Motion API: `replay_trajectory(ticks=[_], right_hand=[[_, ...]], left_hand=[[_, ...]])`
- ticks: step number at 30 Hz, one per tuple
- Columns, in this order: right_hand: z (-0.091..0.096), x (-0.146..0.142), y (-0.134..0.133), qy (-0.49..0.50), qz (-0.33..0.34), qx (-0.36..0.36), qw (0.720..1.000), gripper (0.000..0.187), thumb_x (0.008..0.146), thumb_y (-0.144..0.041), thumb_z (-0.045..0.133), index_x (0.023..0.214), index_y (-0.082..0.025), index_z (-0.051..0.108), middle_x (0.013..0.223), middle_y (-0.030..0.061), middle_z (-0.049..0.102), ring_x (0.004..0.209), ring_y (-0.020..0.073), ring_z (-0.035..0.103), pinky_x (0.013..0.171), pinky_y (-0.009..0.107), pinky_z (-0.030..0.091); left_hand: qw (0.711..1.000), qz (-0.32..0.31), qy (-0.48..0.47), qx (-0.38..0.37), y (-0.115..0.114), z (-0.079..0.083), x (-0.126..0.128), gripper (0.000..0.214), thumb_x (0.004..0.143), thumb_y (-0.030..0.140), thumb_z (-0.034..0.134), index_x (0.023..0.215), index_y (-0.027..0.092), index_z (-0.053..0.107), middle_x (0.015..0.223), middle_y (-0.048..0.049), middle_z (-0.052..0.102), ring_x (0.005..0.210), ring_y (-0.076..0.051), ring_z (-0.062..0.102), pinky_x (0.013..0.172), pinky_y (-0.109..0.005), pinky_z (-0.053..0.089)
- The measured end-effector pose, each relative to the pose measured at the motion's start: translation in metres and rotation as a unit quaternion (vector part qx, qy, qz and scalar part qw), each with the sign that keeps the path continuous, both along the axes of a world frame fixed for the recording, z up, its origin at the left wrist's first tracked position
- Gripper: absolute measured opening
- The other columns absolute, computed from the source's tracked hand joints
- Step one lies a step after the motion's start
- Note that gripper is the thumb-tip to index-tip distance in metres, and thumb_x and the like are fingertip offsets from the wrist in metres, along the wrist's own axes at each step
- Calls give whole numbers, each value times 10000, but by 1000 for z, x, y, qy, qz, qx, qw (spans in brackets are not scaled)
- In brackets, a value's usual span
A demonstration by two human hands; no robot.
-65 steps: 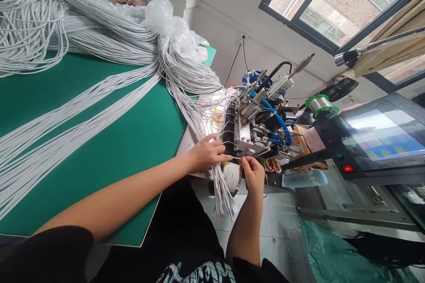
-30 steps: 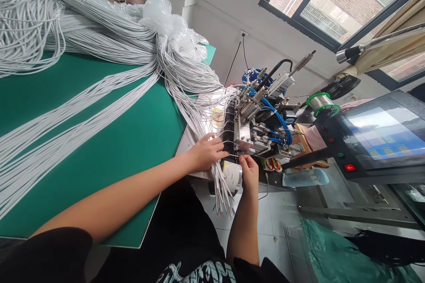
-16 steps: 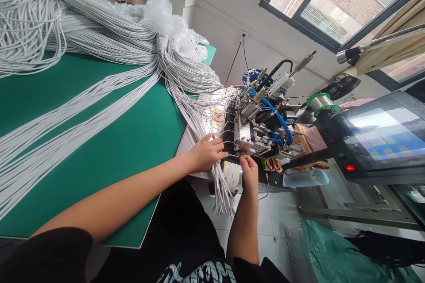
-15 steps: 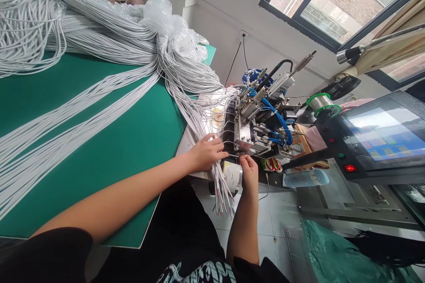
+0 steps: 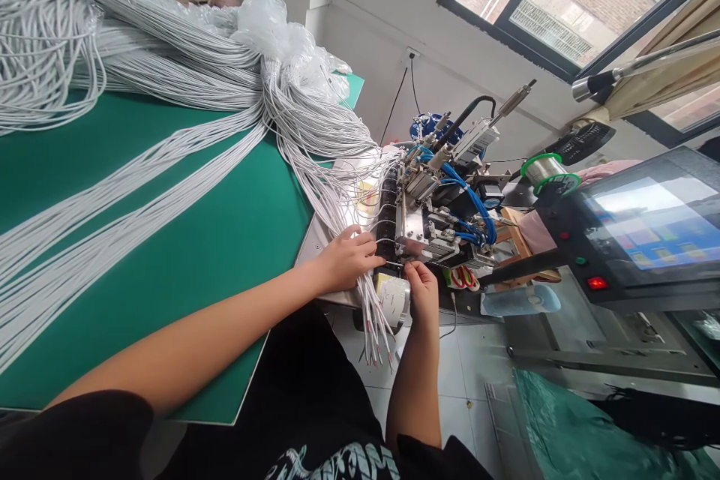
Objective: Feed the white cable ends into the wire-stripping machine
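My left hand (image 5: 347, 259) rests at the front of a small wire-processing machine (image 5: 430, 221), fingers pinched on a thin white wire (image 5: 388, 263) that runs across to my right hand (image 5: 421, 292). The right hand is closed in a pinch on the other end of that wire, just below the machine's metal block. A bunch of white wires with pink tips (image 5: 376, 322) hangs down between both hands. Long bundles of white wire (image 5: 169, 165) lie across the green mat (image 5: 225, 240) and fan toward the machine.
A touchscreen control box (image 5: 641, 232) with a red lit button stands at the right. A solder spool (image 5: 548, 169) sits behind the machine, which carries blue air hoses (image 5: 475, 206). Clear plastic bags (image 5: 281, 30) lie at the mat's far end. Windows fill the upper right.
My right hand moved slightly up and left toward the machine's block, then stayed. The left hand kept its place. The view drifted a little.
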State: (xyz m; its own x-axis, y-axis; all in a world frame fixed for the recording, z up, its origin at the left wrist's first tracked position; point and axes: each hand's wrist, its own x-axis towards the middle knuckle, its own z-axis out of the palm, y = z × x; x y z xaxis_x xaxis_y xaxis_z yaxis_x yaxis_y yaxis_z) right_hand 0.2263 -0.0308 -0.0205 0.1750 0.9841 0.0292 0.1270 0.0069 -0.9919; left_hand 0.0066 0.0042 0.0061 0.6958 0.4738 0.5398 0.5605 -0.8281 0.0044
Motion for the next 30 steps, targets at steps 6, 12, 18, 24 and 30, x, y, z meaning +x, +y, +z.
replay_trajectory(ticks=[6,12,18,24,30], right_hand=[[1,-2,2,24,-14,-20,999,313,732,-382,639,569,-186,458,529,-57,355,506,95,278,483,233,215],[3,-10,3,97,-40,-60,993,268,635,-359,641,567,-193,442,505,-65,355,462,83,269,446,223,210],[5,-16,-1,90,-52,-51,993,318,643,-439,650,602,-194,451,527,-53,396,471,90,305,449,222,251],[0,-10,-10,50,-73,-46,995,381,672,-512,701,646,-172,531,537,-50,414,482,92,321,456,221,254],[3,-2,-16,5,-96,-6,995,390,714,-531,697,665,-163,577,547,-44,442,490,97,344,466,225,271]], left_hand=[[1000,2,14,-13,0,1,0,361,732,91,565,1050,238,652,843,-41,603,918,-217,529,926,-392,286],[1000,1,11,-12,0,2,0,348,733,95,561,1038,234,656,846,-41,607,927,-216,531,930,-396,282],[1000,-1,-1,-12,0,1,0,334,710,71,550,993,215,656,925,-49,624,981,-218,533,947,-399,276],[1000,13,-2,-8,-1,2,-1,287,692,77,554,933,202,649,944,-48,630,1024,-227,532,967,-414,263],[1000,21,-5,-10,-1,2,-1,266,670,86,567,903,191,641,928,-53,630,1012,-231,535,939,-406,281]])
